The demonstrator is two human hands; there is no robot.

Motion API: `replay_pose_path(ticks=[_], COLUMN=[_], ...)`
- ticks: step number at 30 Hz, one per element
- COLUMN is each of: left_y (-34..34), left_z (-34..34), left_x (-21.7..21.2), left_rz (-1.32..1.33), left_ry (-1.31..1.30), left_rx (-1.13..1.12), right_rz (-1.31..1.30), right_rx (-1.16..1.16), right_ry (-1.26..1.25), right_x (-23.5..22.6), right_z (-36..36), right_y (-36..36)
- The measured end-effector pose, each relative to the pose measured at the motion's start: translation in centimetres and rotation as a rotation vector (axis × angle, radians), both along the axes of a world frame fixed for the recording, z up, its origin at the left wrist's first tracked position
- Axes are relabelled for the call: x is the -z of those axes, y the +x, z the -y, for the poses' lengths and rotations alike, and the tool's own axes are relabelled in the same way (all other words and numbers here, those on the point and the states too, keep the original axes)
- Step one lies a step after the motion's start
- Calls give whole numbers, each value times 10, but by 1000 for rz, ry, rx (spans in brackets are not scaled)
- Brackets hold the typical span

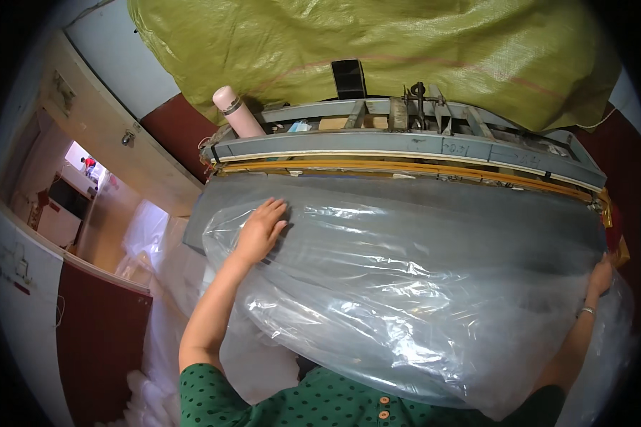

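Observation:
A wide sheet of clear plastic film lies over a dark grey work surface and drapes down toward my body. My left hand rests on the film near its left end, fingers stretched out and nothing gripped. At the far right edge my right hand is closed at the film's border, with its fingertips pinched together; the edge of the film appears to be in them. Wrinkles and bright reflections run across the middle of the film. Behind the surface stands a long grey metal frame with orange-brown strips along its front.
A pink bottle and a dark phone stand at the frame. Behind hangs a large yellow-green woven sheet. On the left is an open doorway beside a wooden door. More plastic film is heaped on the left.

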State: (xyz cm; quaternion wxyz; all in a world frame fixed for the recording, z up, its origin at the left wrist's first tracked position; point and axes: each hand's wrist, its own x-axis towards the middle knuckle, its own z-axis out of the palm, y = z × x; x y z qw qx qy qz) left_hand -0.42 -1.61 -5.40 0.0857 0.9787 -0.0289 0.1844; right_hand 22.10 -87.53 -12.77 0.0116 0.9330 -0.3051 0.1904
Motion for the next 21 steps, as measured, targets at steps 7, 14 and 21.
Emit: replay_pose_path(ticks=[7, 14, 21], left_y=[56, 81, 67], left_z=[-11, -8, -15], left_x=[13, 44, 14], left_rz=[104, 139, -116], left_ry=[23, -397, -403], left_rx=[-206, -280, -363], right_rz=[99, 572, 752], right_rx=[-78, -280, -342], right_ry=[37, 466, 828], right_x=[1, 25, 17], right_z=[-13, 121, 78], right_y=[3, -15, -31])
